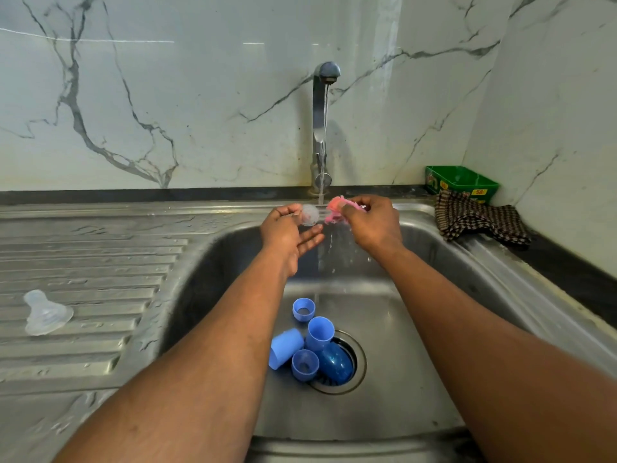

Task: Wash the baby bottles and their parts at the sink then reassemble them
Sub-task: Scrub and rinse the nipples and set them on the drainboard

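Mid-wash, by the look of it: left hand [287, 233] pinching a clear teat [310, 215] under the running tap [323, 121], right hand [374, 225] gripping a pink sponge [335, 208] beside it. One teat [45, 312] out on the drainboard [83, 262], perhaps washed. Blue bottle parts [309, 342] heaped in the sink [417, 329] by the drain, waiting; reassembly not begun.

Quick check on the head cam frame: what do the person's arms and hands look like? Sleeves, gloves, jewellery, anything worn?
Both forearms are bare all the way to the frame's bottom edge; no sleeves show. The left hand and right hand wear no gloves. No watch, bracelet or ring is visible on the wrists or fingers. No markings or cables.
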